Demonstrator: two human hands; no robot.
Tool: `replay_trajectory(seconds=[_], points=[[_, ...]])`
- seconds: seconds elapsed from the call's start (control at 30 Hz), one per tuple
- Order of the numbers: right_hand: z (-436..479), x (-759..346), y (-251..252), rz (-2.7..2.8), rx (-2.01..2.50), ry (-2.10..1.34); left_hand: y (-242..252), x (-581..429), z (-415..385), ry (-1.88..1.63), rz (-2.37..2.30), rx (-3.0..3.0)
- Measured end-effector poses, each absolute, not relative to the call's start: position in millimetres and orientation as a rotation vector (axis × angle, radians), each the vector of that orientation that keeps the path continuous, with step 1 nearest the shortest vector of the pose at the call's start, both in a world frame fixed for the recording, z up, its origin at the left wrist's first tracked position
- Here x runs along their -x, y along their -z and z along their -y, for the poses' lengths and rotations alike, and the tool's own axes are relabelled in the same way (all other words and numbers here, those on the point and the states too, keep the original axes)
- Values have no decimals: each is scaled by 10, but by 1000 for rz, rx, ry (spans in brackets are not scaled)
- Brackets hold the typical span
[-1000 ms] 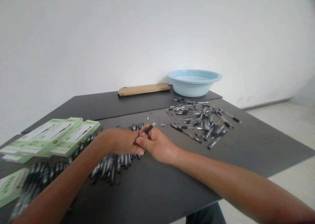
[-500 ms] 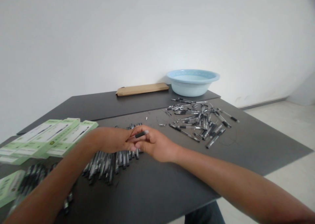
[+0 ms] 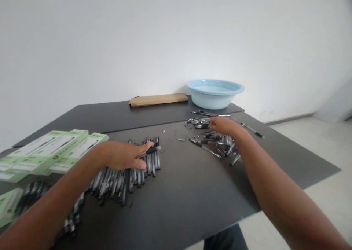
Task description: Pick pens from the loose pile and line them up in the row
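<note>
The right hand, parting from the left, is reaching over scattered pens toward the table's far-right corner, grip unclear; the left hand alone is holding a pen nearer the left edge.

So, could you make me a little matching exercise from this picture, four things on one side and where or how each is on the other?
1. basin
2. boxes
3. left hand
4. right hand

A. holding a pen
B. green and white
C. at the loose pile of pens
D. light blue, near the wall

Pairs: 1-D, 2-B, 3-A, 4-C
</note>
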State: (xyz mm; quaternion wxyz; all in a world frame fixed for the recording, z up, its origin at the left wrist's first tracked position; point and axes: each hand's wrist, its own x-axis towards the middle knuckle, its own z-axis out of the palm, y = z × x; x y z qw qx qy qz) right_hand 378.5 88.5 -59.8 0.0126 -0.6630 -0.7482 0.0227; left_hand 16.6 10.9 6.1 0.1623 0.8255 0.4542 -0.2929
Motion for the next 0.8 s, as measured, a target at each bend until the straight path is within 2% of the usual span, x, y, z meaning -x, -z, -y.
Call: replay_trajectory(seconds=[0.4, 0.8], points=[[-1031, -3712, 903, 2387, 2183, -76, -71, -262, -72, 909, -1198, -2284], [-1105, -3634, 1000, 2453, 2069, 5, 46, -230, -107, 907, -1156, -2303]])
